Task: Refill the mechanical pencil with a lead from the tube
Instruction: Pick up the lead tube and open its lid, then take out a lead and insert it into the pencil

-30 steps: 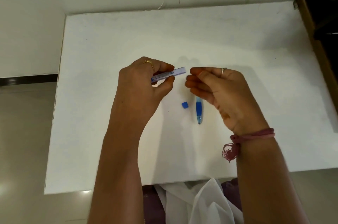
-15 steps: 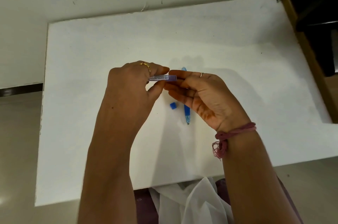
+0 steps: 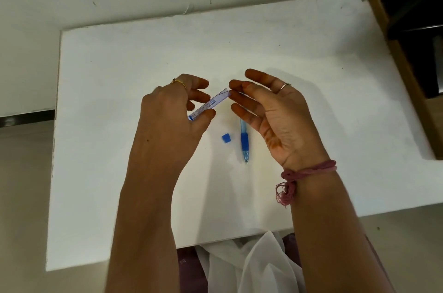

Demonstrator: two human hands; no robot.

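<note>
White table [image 3: 119, 173] carries two loose items. The pencil [image 3: 244, 140], blue with a darker grip, lies flat near the table's middle with its tip toward the near edge; its far end is hidden behind the fingers of the right hand [image 3: 275, 120]. A small blue cap [image 3: 226, 137] lies just beside the pencil, on its left, not touching it. Above the pencil and held clear of the table, the left hand [image 3: 172, 120] pinches the lead tube [image 3: 209, 106] between thumb and curled fingers, tilted with its open end raised toward the right hand. A thin dark line shows inside the tube's clear upper end; how many leads are inside cannot be told. The right hand's thumb and forefinger meet at the tube's mouth, the other fingers spread loosely; whether they hold a lead cannot be told. A thread band [image 3: 309, 170] circles the right wrist. Beyond the table's right edge stands dark furniture [image 3: 412, 29]; white cloth [image 3: 251, 264] shows below the near edge.
</note>
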